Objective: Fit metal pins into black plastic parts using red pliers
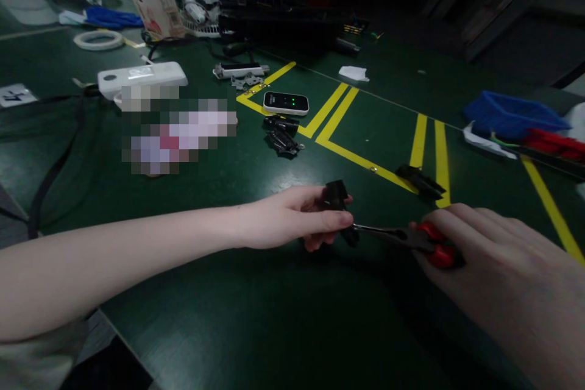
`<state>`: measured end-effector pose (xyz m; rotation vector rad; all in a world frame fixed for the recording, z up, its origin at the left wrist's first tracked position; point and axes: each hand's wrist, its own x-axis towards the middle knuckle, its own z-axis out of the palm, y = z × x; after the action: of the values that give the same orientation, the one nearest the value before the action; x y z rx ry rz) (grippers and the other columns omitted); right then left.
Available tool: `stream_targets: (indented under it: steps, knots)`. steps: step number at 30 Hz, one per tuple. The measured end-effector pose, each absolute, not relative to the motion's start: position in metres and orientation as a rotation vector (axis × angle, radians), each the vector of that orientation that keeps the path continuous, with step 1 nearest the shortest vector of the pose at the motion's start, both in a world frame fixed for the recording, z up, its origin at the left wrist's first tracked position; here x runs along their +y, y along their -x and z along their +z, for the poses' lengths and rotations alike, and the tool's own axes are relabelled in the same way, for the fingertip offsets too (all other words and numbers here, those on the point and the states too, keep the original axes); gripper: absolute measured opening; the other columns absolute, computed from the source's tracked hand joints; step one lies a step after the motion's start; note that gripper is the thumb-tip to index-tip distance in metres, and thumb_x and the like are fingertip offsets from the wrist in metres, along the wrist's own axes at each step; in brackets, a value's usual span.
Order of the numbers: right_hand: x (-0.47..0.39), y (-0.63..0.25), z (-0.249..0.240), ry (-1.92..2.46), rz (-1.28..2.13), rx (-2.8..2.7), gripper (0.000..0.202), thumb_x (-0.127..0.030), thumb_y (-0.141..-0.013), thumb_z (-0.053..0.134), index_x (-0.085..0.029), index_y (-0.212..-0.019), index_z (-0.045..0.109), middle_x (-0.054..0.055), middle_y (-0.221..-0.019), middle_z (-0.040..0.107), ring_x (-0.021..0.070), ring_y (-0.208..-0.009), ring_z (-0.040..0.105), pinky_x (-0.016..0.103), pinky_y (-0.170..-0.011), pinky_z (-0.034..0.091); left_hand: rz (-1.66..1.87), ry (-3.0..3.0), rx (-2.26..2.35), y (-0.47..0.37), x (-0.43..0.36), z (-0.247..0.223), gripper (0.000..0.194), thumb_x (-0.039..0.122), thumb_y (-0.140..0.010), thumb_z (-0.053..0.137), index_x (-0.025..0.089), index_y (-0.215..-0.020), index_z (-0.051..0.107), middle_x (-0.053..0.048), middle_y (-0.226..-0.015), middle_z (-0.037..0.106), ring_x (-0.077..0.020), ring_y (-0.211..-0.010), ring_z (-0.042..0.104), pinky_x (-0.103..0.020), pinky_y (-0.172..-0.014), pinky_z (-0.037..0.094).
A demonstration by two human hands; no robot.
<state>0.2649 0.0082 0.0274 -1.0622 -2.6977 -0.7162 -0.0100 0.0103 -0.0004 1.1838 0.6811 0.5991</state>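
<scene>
1. Holding the black plastic part [336,193], the left hand [292,217] closes on it with the thumb on the near side and fingers behind; it is hidden in its middle, with an end showing above and below the thumb.
2. The right hand [489,253] wraps round the red-handled pliers [408,238], its fingers bent about the handles. How far apart the handles stand is largely covered by the hand.
3. The key relation: the part lies to the left of the pliers, directly off their tip, and the two long axes cross. The pliers run sideways, pointing left; the part runs from far to near, leaning slightly.
4. The pliers' tip reaches the part's right side, just beside the left thumb. Whether its jaws pinch anything there, I cannot tell.
5. The left hand is the nearer one, being on the part itself; the right meets it only through the tool.
6. Both hands are above the green table [228,317]. Another black part [420,181] lies beyond the right hand, on the yellow tape [347,155].
</scene>
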Motion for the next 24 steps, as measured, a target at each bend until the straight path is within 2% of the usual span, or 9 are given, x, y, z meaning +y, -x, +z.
stream_targets:
  steps: [3,6,9,11,13,15,19,24]
  knots:
    - [0.003,-0.263,0.032,1.067,-0.749,-2.684,0.005,-0.023,-0.086,0.046,-0.023,-0.084,0.050,0.006,-0.083,0.056,0.0233,-0.071,0.053,0.035,-0.058,0.040,0.606,-1.222,0.686,0.011,0.009,0.001,0.030,0.044,-0.094,0.060,0.014,-0.100,0.062,-0.001,-0.089,0.061,-0.0088,-0.073,0.056,-0.023,-0.065,0.049]
    - [0.001,-0.262,0.034,1.048,-0.778,-2.682,0.005,-0.022,-0.086,0.046,-0.022,-0.085,0.052,0.007,-0.082,0.056,0.0246,-0.072,0.053,0.036,-0.059,0.040,0.586,-1.136,0.679,0.009,0.007,0.002,0.029,0.041,-0.095,0.059,0.013,-0.099,0.061,-0.004,-0.092,0.065,-0.0104,-0.074,0.061,-0.026,-0.070,0.052]
    - [0.000,-0.261,0.034,1.033,-0.764,-2.687,0.005,-0.019,-0.085,0.049,-0.021,-0.084,0.053,0.008,-0.083,0.058,0.0253,-0.075,0.055,0.037,-0.063,0.041,0.581,-0.992,0.672,0.006,0.003,0.001,0.037,0.038,-0.097,0.057,0.015,-0.126,0.053,-0.007,-0.095,0.070,-0.0132,-0.073,0.067,-0.031,-0.074,0.054]
    - [0.000,-0.260,0.034,1.026,-0.757,-2.695,0.006,-0.019,-0.084,0.049,-0.022,-0.082,0.054,0.007,-0.082,0.059,0.0255,-0.075,0.056,0.037,-0.065,0.042,0.578,-0.913,0.674,0.004,0.000,-0.002,0.058,0.039,-0.098,0.054,0.020,-0.148,0.031,-0.009,-0.096,0.072,-0.0159,-0.072,0.069,-0.036,-0.075,0.055]
    - [-0.001,-0.257,0.035,1.019,-0.753,-2.709,0.007,-0.018,-0.084,0.049,-0.022,-0.082,0.054,0.007,-0.080,0.059,0.0253,-0.075,0.056,0.037,-0.065,0.042,0.567,-0.870,0.658,0.002,-0.002,-0.005,0.071,0.045,-0.098,0.054,0.024,-0.154,0.017,-0.009,-0.093,0.073,-0.0181,-0.069,0.070,-0.039,-0.073,0.055]
    - [-0.003,-0.254,0.036,1.015,-0.760,-2.714,0.007,-0.018,-0.084,0.048,-0.022,-0.081,0.053,0.007,-0.079,0.059,0.0250,-0.073,0.056,0.037,-0.065,0.041,0.547,-0.858,0.622,0.001,-0.002,-0.008,0.070,0.052,-0.095,0.056,0.024,-0.150,0.021,-0.010,-0.091,0.074,-0.0192,-0.067,0.071,-0.039,-0.072,0.055]
    - [-0.005,-0.250,0.040,0.986,-0.750,-2.702,0.008,-0.017,-0.085,0.046,-0.021,-0.079,0.052,0.006,-0.076,0.057,0.0248,-0.071,0.054,0.036,-0.063,0.041,0.475,-0.867,0.553,0.001,-0.001,-0.013,0.056,0.060,-0.092,0.054,0.021,-0.130,0.042,-0.010,-0.088,0.074,-0.0193,-0.068,0.071,-0.038,-0.073,0.055]
    - [-0.003,-0.250,0.041,0.977,-0.751,-2.707,0.008,-0.015,-0.081,0.049,-0.021,-0.077,0.051,0.005,-0.073,0.056,0.0234,-0.068,0.054,0.034,-0.060,0.041,0.391,-0.920,0.528,0.002,-0.001,-0.009,0.073,0.079,-0.087,0.039,0.017,-0.124,0.055,-0.012,-0.092,0.074,-0.0171,-0.067,0.068,-0.032,-0.068,0.054]
